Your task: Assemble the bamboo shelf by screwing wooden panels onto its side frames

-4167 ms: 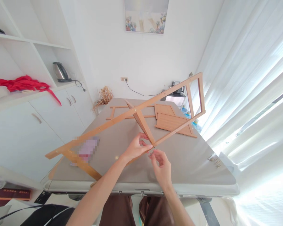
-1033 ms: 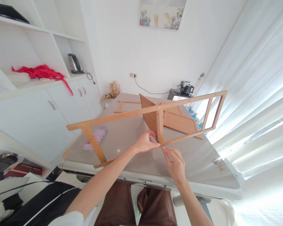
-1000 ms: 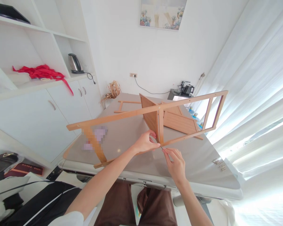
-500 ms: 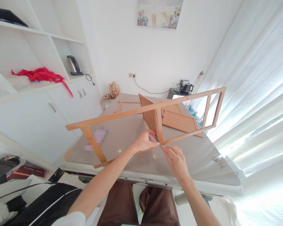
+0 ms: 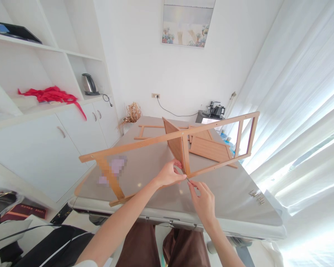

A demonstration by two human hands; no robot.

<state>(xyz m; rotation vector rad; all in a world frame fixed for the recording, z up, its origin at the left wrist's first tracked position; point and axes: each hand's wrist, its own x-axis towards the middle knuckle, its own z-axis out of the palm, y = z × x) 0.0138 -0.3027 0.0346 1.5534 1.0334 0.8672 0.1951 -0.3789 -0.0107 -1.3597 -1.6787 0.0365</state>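
A light wooden frame [image 5: 139, 144] stands on its long edge across the table, with a slatted wooden panel [image 5: 174, 141] joined upright at its middle crossbar. My left hand [image 5: 169, 175] is closed around the lower corner where panel and frame meet, its thumb pointing right along the bottom rail. Just right of it, my right hand [image 5: 203, 198] pinches a thin dark metal piece [image 5: 188, 180] whose tip points at the lower rail by the crossbar. Whether this is a screw or a small key is too fine to tell; the joint is partly hidden by my fingers.
Several metal screws [image 5: 256, 196] lie near the table's right edge. Loose slatted panels [image 5: 210, 149] and another wooden frame [image 5: 143, 132] rest farther back on the grey table [image 5: 225, 193]. Cabinets [image 5: 75, 129] line the left; white curtains [image 5: 300, 111] hang on the right.
The view has tilted up slightly, so everything sits a little lower in the picture. Both hands stay at the same joint, with the metal piece still between my right fingertips.
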